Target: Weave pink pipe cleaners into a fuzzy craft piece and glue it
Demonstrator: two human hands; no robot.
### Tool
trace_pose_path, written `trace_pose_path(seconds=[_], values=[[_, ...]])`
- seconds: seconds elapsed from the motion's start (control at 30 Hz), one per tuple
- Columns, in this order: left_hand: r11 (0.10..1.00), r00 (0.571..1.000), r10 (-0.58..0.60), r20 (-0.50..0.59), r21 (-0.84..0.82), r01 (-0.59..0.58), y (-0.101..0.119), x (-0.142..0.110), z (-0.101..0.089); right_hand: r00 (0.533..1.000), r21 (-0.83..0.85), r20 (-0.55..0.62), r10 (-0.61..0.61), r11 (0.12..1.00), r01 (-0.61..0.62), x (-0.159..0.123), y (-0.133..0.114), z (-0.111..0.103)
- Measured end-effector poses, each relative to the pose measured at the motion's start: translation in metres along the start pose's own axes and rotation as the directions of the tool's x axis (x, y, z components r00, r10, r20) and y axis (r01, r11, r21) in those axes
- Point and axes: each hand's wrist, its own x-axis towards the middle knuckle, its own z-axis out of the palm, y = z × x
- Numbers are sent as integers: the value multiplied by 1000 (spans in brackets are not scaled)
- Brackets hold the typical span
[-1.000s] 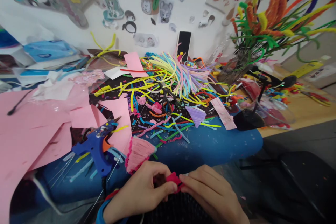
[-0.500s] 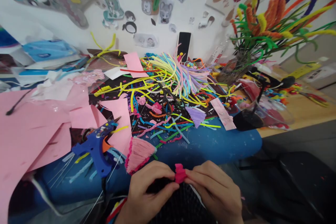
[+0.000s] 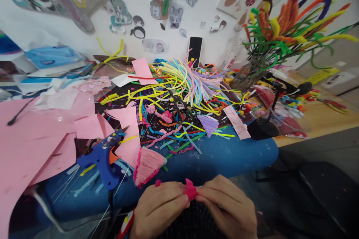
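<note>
Between my hands, in front of my lap, is a small bright pink folded pipe cleaner (image 3: 191, 190). My left hand (image 3: 161, 207) is closed, its thumb and fingers pinching the left side of it. From the other side, the fingertips of my right hand (image 3: 230, 205) grip it too. A bright pink end (image 3: 158, 183) pokes out behind my left fingers; whether it belongs to the same piece is hidden. Just beyond my left hand lies a light pink pipe-cleaner triangle (image 3: 150, 166) with a darker pink edge. A lilac triangle (image 3: 208, 124) sits farther back.
A blue glue gun (image 3: 102, 160) lies at left beside pink sheets (image 3: 36, 138). Loose pipe cleaners (image 3: 187, 78) and black scissors (image 3: 177, 108) crowd the middle. At right stand a vase of pipe-cleaner flowers (image 3: 249, 71) and a black stand (image 3: 263, 129). A dark stool (image 3: 325, 186) is below.
My left fingers have folded farther over the pink pipe cleaner, which has turned and shows a different shape. A pink end now appears behind my left hand. The view has shifted slightly.
</note>
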Motion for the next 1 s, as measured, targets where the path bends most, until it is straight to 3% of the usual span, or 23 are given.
trace_pose_path(seconds=[0.17,0.37,0.63,0.87,1.0], values=[[1000,998,-21,-57,-6,21,0,-2,2,1000,-2,-3,-5,1000,5,-3,1,1],[995,986,93,138,33,-98,-6,-14,-9,1000,5,27,15,1000,-15,-5,-1,2],[994,989,-74,127,91,63,5,-25,-10,998,29,34,49,998,-50,-6,-4,9],[979,990,48,131,192,-73,0,-8,-25,996,79,-17,87,993,-85,-5,-3,27],[873,979,-172,106,477,102,-9,-3,-28,982,59,-138,132,990,-125,-5,4,47]])
